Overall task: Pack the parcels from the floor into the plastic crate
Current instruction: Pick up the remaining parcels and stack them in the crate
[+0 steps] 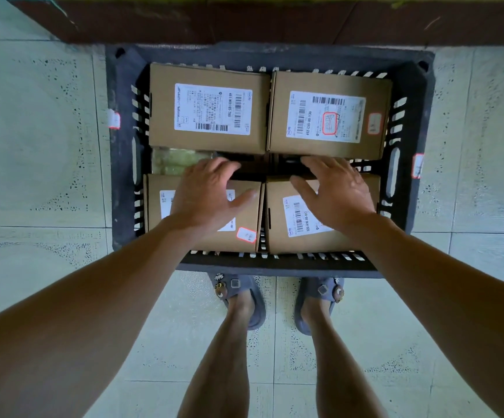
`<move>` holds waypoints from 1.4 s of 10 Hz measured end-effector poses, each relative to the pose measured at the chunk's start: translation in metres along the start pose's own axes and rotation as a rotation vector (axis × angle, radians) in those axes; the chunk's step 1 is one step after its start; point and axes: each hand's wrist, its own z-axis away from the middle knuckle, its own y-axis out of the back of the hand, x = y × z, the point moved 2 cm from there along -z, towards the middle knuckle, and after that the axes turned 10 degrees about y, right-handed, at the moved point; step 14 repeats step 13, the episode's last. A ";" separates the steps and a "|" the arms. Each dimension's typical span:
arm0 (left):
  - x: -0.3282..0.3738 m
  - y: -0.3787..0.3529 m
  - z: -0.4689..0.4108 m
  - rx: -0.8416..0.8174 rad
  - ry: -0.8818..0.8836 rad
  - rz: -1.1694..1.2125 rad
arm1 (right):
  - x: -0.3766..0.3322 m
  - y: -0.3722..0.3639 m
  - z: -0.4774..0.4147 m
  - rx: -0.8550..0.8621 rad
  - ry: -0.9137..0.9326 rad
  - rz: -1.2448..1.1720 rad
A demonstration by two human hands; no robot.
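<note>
Tiled floor carries the crate; left hand curls fingers over left box at 7 o'clock, right hand over right box at 5; probably pulling them snug.

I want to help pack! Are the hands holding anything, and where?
Yes. The left hand hooks its fingers over the far top edge of the near-left box; the right hand does likewise on the near-right box.
</note>
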 end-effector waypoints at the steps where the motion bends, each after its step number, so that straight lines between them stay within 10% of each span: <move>1: 0.013 0.013 -0.023 -0.010 0.072 0.128 | 0.002 0.006 -0.017 -0.071 -0.031 -0.034; 4: 0.013 0.026 -0.048 0.137 -0.049 -0.031 | 0.003 0.017 -0.029 0.141 0.046 0.103; 6: -0.011 0.022 -0.070 -0.120 0.191 -0.137 | 0.020 0.012 -0.047 -0.061 0.000 0.164; 10: -0.038 0.022 0.002 -0.132 -0.205 -0.386 | 0.018 -0.006 0.039 -0.158 0.167 0.276; 14: -0.044 0.010 0.011 -0.201 -0.060 -0.406 | 0.026 -0.021 0.043 -0.267 0.000 0.348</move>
